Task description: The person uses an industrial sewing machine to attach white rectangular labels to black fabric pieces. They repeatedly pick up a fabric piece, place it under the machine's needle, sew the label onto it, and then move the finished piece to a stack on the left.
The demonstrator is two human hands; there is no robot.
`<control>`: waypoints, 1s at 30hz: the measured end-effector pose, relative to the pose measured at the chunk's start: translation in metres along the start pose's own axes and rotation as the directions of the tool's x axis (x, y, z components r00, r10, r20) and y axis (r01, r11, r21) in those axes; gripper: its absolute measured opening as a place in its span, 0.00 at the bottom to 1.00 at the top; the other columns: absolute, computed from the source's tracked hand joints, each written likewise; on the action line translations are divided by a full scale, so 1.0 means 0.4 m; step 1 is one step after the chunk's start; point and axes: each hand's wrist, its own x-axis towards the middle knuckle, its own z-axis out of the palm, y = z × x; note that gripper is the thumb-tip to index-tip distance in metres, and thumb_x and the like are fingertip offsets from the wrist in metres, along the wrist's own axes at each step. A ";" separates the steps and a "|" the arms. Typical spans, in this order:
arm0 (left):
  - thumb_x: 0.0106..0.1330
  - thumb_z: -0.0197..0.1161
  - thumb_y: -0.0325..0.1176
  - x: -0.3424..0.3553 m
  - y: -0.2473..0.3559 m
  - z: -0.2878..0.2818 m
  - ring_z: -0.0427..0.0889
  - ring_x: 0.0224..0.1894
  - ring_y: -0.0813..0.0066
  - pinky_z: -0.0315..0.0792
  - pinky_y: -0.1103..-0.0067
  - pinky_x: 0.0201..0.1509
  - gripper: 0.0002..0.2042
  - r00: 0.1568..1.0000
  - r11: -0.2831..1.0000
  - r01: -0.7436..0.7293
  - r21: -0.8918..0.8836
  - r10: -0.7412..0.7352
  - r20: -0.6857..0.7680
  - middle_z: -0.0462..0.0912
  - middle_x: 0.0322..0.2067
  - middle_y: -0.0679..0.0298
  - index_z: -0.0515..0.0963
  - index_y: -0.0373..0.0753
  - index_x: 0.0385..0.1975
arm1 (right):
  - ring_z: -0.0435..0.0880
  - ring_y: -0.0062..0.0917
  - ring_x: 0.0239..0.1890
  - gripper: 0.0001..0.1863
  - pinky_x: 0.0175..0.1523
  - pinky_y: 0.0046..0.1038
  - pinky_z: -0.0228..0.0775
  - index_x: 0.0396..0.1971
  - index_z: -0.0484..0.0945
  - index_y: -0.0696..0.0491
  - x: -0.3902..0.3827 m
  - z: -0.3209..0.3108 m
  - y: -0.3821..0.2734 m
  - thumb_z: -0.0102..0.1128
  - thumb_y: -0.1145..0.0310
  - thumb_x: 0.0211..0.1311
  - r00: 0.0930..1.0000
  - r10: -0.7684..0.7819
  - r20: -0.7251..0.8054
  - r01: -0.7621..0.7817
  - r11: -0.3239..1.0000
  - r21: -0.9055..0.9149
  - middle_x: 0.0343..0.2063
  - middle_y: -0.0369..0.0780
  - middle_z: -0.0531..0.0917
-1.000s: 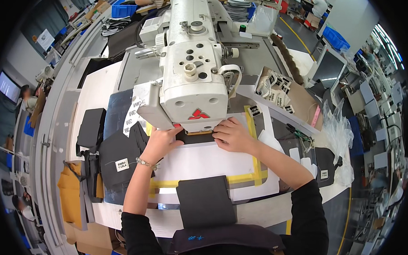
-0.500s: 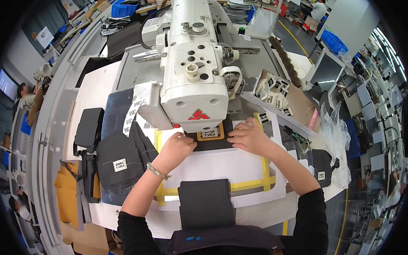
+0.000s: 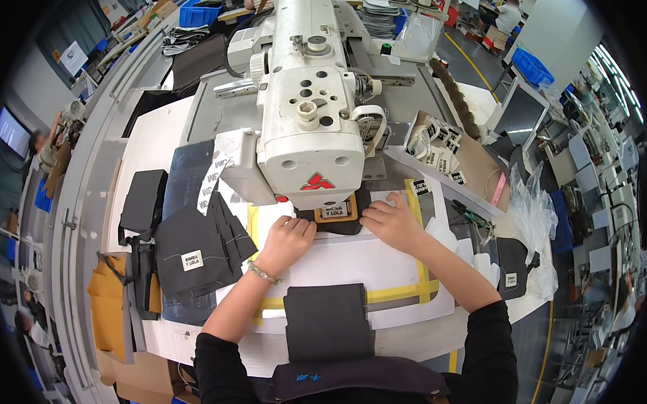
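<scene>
My left hand [image 3: 287, 242] has its fingers curled on the left edge of a dark fabric piece [image 3: 336, 226] beneath the white sewing machine head [image 3: 308, 170]. At that piece's right edge, my right hand [image 3: 392, 221] grips it with bent fingers. A small orange frame [image 3: 354, 206] lies on the piece around a white printed label [image 3: 335, 212]. Under both hands is a white sheet [image 3: 325, 259] bordered with yellow tape. Nearer me lies a folded stack of dark pieces [image 3: 328, 323].
Dark cut pieces [image 3: 218, 238] and mustard fabric [image 3: 106, 306] lie left. On the right are a tray of labels [image 3: 436, 148], scissors [image 3: 466, 215], a clear plastic bag [image 3: 535, 230] and a monitor [image 3: 516, 117]. Other people [image 3: 506, 14] sit at distant workstations.
Both hands have shifted rightward and toward me from one second ago. More of the dark piece, with the framed label, now shows below the machine head.
</scene>
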 end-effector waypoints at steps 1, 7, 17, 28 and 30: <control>0.50 0.62 0.28 -0.004 -0.003 -0.003 0.77 0.25 0.75 0.71 0.78 0.36 0.03 0.999 1.000 -0.028 -0.003 0.028 -0.025 0.73 0.20 0.69 0.76 0.39 0.24 | 0.77 0.20 0.41 0.06 0.55 0.36 0.59 0.28 0.76 0.48 0.001 -0.005 -0.003 0.58 0.72 0.47 1.000 -0.007 0.002 0.007 1.000 -0.001 0.31 0.29 0.77; 0.51 0.60 0.26 -0.037 0.025 -0.105 0.79 0.31 0.76 0.71 0.79 0.40 0.08 0.985 0.985 -0.169 -0.022 0.169 -0.023 0.75 0.23 0.68 0.79 0.35 0.31 | 0.77 0.20 0.42 0.06 0.50 0.35 0.61 0.28 0.76 0.48 -0.013 -0.062 -0.064 0.60 0.70 0.47 0.998 -0.062 0.009 0.062 0.998 0.005 0.34 0.30 0.78; 0.51 0.62 0.27 -0.108 0.063 -0.165 0.79 0.42 0.74 0.72 0.77 0.46 0.11 0.969 0.962 -0.203 -0.184 0.225 0.104 0.78 0.33 0.66 0.80 0.35 0.35 | 0.76 0.18 0.42 0.07 0.49 0.33 0.59 0.32 0.77 0.48 -0.072 -0.093 -0.165 0.60 0.68 0.50 0.994 -0.053 0.097 0.051 0.998 0.026 0.38 0.31 0.79; 0.51 0.61 0.28 -0.107 0.056 -0.169 0.79 0.45 0.74 0.72 0.77 0.48 0.12 0.968 0.956 -0.158 -0.248 0.199 0.152 0.80 0.40 0.65 0.80 0.37 0.37 | 0.75 0.18 0.39 0.16 0.53 0.36 0.59 0.42 0.79 0.46 -0.078 -0.093 -0.159 0.65 0.58 0.55 0.988 0.028 0.153 -0.056 0.981 0.187 0.39 0.30 0.77; 0.51 0.61 0.28 -0.108 0.056 -0.167 0.79 0.45 0.75 0.72 0.77 0.48 0.12 0.967 0.955 -0.158 -0.249 0.201 0.157 0.80 0.40 0.65 0.80 0.37 0.37 | 0.75 0.18 0.39 0.17 0.53 0.37 0.60 0.43 0.79 0.46 -0.077 -0.093 -0.158 0.65 0.58 0.55 0.986 0.027 0.162 -0.058 0.980 0.190 0.39 0.30 0.76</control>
